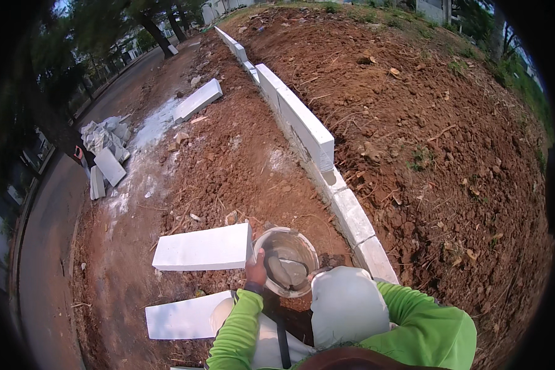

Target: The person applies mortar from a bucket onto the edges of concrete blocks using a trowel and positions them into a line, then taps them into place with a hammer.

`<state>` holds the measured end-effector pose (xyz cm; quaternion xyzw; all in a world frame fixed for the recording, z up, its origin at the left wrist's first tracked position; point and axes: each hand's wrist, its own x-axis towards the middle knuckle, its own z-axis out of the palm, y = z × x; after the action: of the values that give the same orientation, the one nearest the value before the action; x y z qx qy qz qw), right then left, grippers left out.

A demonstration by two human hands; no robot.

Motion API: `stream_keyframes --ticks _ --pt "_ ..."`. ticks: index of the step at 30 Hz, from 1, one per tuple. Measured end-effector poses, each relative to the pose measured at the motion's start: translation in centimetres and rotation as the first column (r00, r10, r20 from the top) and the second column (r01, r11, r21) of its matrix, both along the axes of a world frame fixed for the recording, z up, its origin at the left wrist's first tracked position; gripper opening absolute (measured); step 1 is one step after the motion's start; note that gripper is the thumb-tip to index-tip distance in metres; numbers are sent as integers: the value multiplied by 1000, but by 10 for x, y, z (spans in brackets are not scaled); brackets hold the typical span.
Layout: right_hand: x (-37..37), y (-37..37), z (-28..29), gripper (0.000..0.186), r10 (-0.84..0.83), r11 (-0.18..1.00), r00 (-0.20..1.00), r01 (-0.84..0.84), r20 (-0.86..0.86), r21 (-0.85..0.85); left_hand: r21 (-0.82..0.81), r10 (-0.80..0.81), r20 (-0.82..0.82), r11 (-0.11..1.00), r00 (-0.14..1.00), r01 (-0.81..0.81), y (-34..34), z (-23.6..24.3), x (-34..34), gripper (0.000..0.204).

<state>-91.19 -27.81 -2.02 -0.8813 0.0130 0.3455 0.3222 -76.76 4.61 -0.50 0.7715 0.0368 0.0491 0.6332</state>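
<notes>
Rough red-brown soil (407,123) spreads widely outdoors under bright daylight; a paved road (48,240) runs along the left beside dark-trunked trees (156,36), while green growth (517,83) fringes the upper right near what appears to be a pale wall (433,10), small and unclear

The bucket (277,238) looks matt and smeared, the grey mortar (288,271) pasty, the white block (202,248) smooth and chalky

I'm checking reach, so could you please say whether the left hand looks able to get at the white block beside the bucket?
Probably yes: the left hand holds the bucket close to the right end of the white block, with nothing visible between, though it may need freeing first.
</notes>
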Motion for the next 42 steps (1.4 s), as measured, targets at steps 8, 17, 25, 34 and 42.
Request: stream_keyframes --ticks 8,17,25,34,42 --pt "-12 -10 5 46 -309 915 950 312 -52 255 120 -105 -74 986 992 113 -1 -12 9 59" --pt "89 -20 1 52 -777 371 542 804 -319 465 151 -86 -99 984 991 100 3 -27 10 54" --pt "245 -58 -30 66 -767 550 498 835 406 14 253 -57 -67 965 996 72 -3 -28 12 54" --pt "282 -74 -16 43 -377 776 822 532 428 -338 235 -11 -124 971 992 40 -8 -16 8 51" --pt "224 -53 -24 33 -445 706 756 626 480 -331 214 -23 -80 976 997 40 -4 -14 7 46"
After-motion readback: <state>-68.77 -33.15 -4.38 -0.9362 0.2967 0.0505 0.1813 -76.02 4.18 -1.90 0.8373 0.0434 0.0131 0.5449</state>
